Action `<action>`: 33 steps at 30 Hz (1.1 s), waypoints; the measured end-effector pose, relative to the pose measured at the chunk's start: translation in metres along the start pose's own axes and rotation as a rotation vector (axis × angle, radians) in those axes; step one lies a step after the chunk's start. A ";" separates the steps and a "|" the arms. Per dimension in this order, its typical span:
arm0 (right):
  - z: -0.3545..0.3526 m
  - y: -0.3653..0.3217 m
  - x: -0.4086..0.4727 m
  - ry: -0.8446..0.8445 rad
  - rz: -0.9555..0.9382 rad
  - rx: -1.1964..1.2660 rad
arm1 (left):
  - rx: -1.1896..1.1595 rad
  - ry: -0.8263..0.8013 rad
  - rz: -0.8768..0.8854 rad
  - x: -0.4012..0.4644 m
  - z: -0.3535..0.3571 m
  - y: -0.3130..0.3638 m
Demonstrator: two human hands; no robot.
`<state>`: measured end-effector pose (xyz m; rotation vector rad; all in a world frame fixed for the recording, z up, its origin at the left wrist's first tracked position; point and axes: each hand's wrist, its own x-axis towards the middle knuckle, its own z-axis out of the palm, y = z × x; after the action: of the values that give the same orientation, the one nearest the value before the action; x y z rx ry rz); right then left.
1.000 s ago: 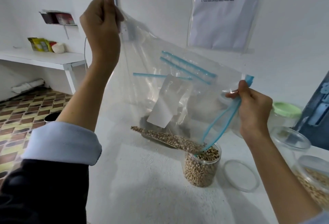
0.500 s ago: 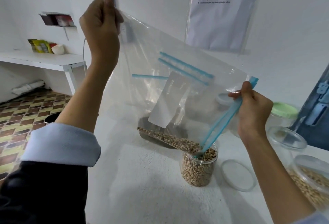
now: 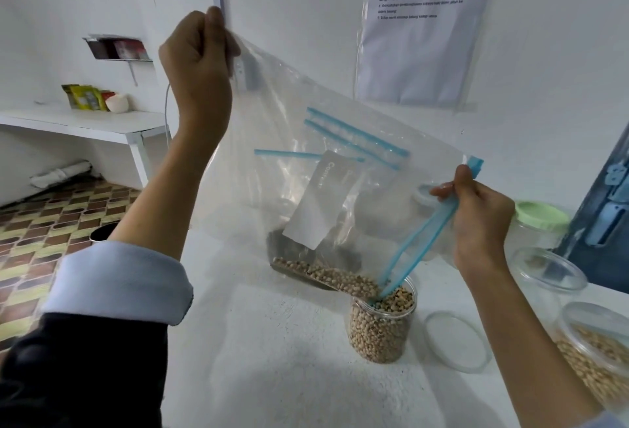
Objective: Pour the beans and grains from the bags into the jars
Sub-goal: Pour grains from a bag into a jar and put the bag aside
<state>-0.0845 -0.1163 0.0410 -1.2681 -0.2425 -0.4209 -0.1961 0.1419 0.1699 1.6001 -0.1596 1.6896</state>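
A large clear zip bag (image 3: pixel 299 141) with a blue seal hangs tilted above the white table (image 3: pixel 272 359). My left hand (image 3: pixel 197 63) grips its raised bottom corner high up. My right hand (image 3: pixel 476 220) pinches the blue zip edge lower down. A thin band of pale beans (image 3: pixel 326 274) lies along the bag's low edge and runs into the open clear jar (image 3: pixel 383 329), which is nearly full of the same beans. The bag's open corner sits inside the jar's mouth.
The jar's clear lid (image 3: pixel 456 342) lies flat just right of it. A jar of grains (image 3: pixel 599 356), an open clear jar (image 3: pixel 548 278) and a green-lidded jar (image 3: pixel 541 220) stand at the right. More bags lie behind on the table. A side shelf (image 3: pixel 85 124) is at far left.
The band of beans in the bag has grown shorter as they slide into the jar. Both hands hold about the same pose, the right one slightly higher.
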 end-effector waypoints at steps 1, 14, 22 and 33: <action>0.000 0.001 0.000 0.019 -0.006 -0.001 | 0.003 -0.001 -0.002 0.000 0.000 0.000; 0.002 -0.001 0.006 0.010 0.012 0.015 | -0.004 -0.020 -0.002 0.010 0.002 0.003; 0.005 0.003 0.013 0.032 0.008 -0.042 | 0.066 -0.019 0.030 0.011 0.010 0.001; 0.004 0.009 0.031 0.052 0.020 -0.102 | 0.107 -0.040 0.032 0.004 0.023 -0.002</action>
<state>-0.0528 -0.1154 0.0470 -1.3570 -0.1656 -0.4534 -0.1757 0.1319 0.1774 1.7195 -0.1172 1.7160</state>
